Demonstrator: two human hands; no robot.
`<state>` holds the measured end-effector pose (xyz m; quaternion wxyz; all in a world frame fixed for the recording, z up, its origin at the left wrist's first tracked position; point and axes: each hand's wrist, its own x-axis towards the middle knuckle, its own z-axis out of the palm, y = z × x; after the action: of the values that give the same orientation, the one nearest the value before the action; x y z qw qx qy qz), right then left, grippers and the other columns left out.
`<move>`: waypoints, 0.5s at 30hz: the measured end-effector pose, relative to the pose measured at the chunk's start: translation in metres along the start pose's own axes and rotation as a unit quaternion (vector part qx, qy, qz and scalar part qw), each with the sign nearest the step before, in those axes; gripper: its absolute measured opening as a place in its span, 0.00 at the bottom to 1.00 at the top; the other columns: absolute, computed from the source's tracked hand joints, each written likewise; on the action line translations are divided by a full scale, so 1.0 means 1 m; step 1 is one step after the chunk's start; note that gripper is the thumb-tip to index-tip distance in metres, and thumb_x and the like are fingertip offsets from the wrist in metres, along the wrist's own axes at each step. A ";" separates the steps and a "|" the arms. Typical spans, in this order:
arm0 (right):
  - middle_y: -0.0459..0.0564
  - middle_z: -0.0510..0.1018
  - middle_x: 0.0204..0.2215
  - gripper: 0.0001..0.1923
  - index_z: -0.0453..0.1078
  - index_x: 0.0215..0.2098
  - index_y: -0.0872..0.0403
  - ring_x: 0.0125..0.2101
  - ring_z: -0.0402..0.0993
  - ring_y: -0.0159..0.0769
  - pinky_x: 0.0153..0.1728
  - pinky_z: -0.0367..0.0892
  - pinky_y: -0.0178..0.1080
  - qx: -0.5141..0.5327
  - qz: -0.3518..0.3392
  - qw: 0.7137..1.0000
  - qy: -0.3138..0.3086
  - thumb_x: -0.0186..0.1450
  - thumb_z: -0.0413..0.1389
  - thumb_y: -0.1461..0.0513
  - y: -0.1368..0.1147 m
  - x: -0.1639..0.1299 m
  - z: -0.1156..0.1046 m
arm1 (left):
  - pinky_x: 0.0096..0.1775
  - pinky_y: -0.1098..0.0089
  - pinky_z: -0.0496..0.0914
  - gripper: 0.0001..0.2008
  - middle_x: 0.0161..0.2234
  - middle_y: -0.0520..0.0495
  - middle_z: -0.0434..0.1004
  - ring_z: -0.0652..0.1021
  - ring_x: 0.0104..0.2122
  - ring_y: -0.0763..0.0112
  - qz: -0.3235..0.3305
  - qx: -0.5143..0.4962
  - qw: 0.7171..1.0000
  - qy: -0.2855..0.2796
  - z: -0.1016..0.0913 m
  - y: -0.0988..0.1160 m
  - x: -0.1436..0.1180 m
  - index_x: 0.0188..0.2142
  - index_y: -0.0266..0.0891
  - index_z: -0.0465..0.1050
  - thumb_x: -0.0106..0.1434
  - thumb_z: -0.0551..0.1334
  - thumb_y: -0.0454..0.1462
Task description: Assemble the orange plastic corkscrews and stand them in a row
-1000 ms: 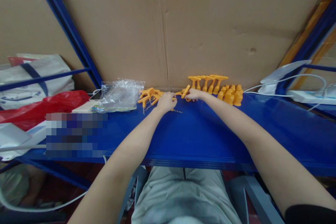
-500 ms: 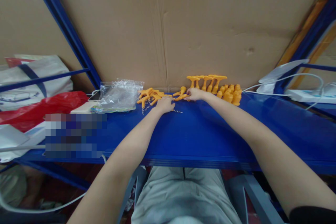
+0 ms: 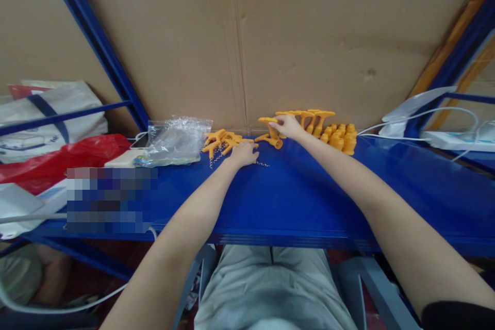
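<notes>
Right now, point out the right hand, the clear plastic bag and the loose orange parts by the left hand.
right hand (image 3: pixel 286 125), head view, back of hand
clear plastic bag (image 3: pixel 176 140), head view, middle
loose orange parts (image 3: pixel 220 141), head view, pile's centre

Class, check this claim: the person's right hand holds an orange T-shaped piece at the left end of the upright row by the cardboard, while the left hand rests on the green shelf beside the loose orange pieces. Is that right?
Not quite: the shelf is blue, not green, as the head view shows. The rest stands: the right hand holds an orange T-shaped piece at the left end of the upright row by the cardboard, and the left hand rests on the shelf beside the loose orange pieces.

Blue shelf lies open in front; orange parts and, seemingly, cardboard block the back.
</notes>
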<state>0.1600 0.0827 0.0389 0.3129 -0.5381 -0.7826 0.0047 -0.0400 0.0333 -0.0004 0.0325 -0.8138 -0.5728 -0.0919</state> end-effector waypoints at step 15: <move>0.59 0.83 0.45 0.18 0.70 0.57 0.60 0.43 0.82 0.41 0.38 0.73 0.32 0.030 0.226 0.973 -0.044 0.70 0.56 0.65 0.000 0.001 0.031 | 0.62 0.50 0.68 0.17 0.61 0.43 0.77 0.74 0.62 0.53 -0.012 0.003 1.000 -0.016 -0.007 0.006 -0.004 0.54 0.45 0.79 0.71 0.56 0.39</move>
<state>0.1439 0.0938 0.0143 0.2851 -0.6911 -0.6529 0.1219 -0.0363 0.0263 0.0061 0.0247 -0.8084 -0.5830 -0.0773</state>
